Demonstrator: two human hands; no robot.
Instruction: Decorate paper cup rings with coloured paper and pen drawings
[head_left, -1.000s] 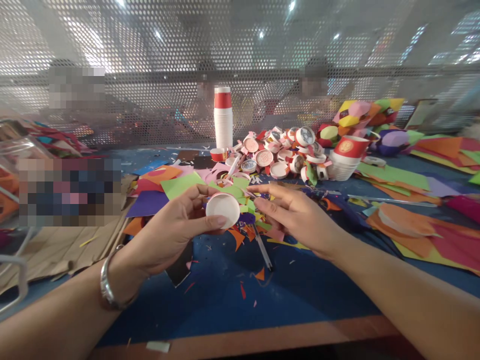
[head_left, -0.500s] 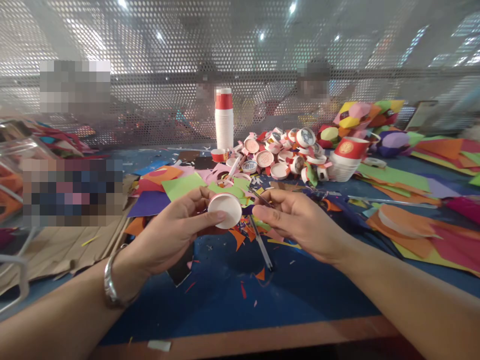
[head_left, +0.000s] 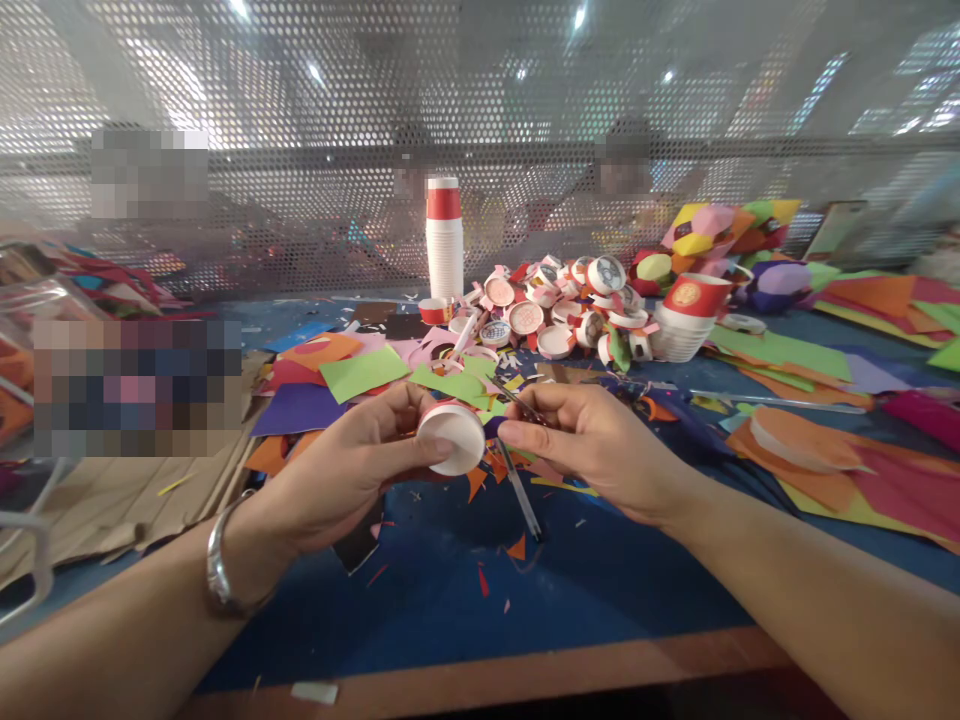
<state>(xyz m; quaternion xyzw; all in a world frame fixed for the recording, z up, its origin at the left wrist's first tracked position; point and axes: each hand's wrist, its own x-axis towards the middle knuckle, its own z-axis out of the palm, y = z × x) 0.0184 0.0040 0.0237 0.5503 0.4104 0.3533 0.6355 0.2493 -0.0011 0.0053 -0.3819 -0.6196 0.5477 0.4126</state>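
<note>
My left hand (head_left: 356,465) is closed on a cut-down paper cup (head_left: 466,430), its round white side facing me and a strip of red at the far edge. The thumb presses on the white surface. Just right of the cup, my right hand (head_left: 600,445) is closed on what look like small scissors (head_left: 517,402), with a thin dark metal blade pointing up and left. The fingers hide most of the tool. Blade and cup appear apart. Below them a pen (head_left: 523,495) lies among paper scraps on the blue table (head_left: 450,590).
A tall stack of paper cups (head_left: 445,250) stands at the back. To its right are a heap of cut cup bottoms (head_left: 553,340), more stacked cups (head_left: 685,325) and coloured paper sheets (head_left: 799,450). Flattened brown paper (head_left: 202,480) lies left. People sit behind the perforated screen (head_left: 315,110).
The cut cup in my left hand has tilted slightly and dropped a little, and my left thumb has shifted on it. My right hand still holds the tool, almost unmoved.
</note>
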